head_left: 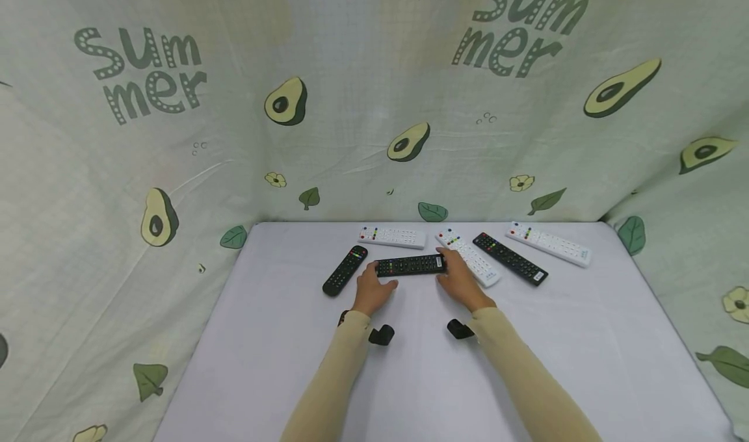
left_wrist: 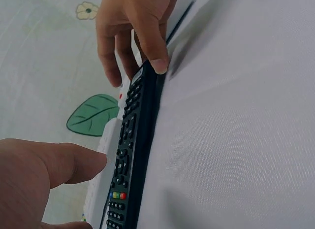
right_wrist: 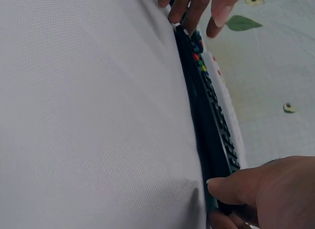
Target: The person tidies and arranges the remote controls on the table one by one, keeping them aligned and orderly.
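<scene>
A black remote control (head_left: 411,265) lies crosswise in front of me, its buttons facing up. My right hand (head_left: 462,282) grips its right end, thumb at the near long edge and fingers at the far side in the left wrist view. At the remote's left end is my left hand (head_left: 372,291), its fingertips right at that end. The left thumb (left_wrist: 78,162) stands apart from the remote, with a gap between them. In the right wrist view, the right thumb (right_wrist: 234,188) lies against the remote's near side.
Behind it lies a white remote (head_left: 392,237). A black remote (head_left: 345,271) slants at left. On the right are a white remote (head_left: 468,258), another black remote (head_left: 510,259) and another white remote (head_left: 549,243). Patterned cloth (head_left: 351,136) hangs behind the white-covered table (head_left: 281,364).
</scene>
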The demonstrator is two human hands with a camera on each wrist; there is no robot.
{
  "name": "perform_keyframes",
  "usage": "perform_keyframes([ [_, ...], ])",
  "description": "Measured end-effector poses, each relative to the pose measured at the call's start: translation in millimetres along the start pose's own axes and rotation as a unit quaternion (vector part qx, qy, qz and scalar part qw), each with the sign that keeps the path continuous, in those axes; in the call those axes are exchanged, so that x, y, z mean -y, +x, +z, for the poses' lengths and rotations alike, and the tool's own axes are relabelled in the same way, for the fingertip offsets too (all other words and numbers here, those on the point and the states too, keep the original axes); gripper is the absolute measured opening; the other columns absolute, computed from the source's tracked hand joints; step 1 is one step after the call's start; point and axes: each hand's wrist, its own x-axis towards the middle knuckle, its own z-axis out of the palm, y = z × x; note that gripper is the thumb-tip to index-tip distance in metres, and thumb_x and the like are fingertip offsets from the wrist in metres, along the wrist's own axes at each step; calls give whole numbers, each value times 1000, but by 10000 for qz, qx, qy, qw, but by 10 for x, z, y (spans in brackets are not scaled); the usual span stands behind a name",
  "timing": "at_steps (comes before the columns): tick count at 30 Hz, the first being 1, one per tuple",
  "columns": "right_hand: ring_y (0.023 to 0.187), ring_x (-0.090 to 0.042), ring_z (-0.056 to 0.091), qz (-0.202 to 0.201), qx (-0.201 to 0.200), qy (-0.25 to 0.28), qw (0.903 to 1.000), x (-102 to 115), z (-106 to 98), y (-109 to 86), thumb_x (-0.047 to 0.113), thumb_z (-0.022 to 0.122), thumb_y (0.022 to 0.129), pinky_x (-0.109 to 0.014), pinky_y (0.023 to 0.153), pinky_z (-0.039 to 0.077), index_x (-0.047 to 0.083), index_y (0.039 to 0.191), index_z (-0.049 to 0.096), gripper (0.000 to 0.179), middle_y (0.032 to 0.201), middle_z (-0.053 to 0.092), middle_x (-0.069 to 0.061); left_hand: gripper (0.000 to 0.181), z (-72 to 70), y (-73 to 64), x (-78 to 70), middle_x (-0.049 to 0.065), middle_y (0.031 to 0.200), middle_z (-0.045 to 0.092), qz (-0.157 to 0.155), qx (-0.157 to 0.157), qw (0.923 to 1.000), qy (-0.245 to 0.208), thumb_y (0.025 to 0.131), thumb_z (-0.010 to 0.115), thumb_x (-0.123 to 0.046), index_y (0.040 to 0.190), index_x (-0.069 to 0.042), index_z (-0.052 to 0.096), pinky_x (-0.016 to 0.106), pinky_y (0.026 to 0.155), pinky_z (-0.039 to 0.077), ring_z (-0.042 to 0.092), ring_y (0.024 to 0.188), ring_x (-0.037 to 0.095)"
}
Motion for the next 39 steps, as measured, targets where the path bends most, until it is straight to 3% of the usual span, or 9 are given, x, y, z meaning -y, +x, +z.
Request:
perform_keyframes([
  [7,135,-48,50,-153,-58,-156,9997,-58,-7,-51,-13,66,89,-60,120,39,-11,147,48,61,143,50,-34,72,-5,11,18,30,154,47,40,-47,9995,-309,95,76,-20,155,3,43,61,119,39,43,145,47],
  [14,123,-43,58,112,-74,-109,9999,4,-28,-193,-13,71,86,-57,109,50,-10,144,53,61,138,52,-30,65,-46,-6,19,32,149,49,171,-115,9966,-795,96,74,-15,151,6,46,58,120,40,48,142,47],
  [23,110,-42,65,16,-148,286,9995,116,-21,-497,-16,76,79,-52,96,59,-12,132,57,57,127,61,-30,53,-141,-28,71,26,138,58,210,-265,9908,-1310,99,66,-10,147,4,52,53,104,53,60,123,40],
  [31,99,-32,68,114,36,497,9987,188,39,-799,-16,80,75,-43,86,62,-9,133,58,63,123,61,-26,38,-241,-64,115,25,128,59,279,67,9800,-1971,102,60,-2,139,9,59,42,92,60,64,105,28],
  [39,93,-25,66,124,140,807,9966,248,117,-997,-17,82,72,-32,77,60,-8,132,59,64,119,62,-22,30,-349,-73,165,24,125,60,317,441,9723,-2275,104,55,6,131,11,65,41,96,62,61,105,25],
])
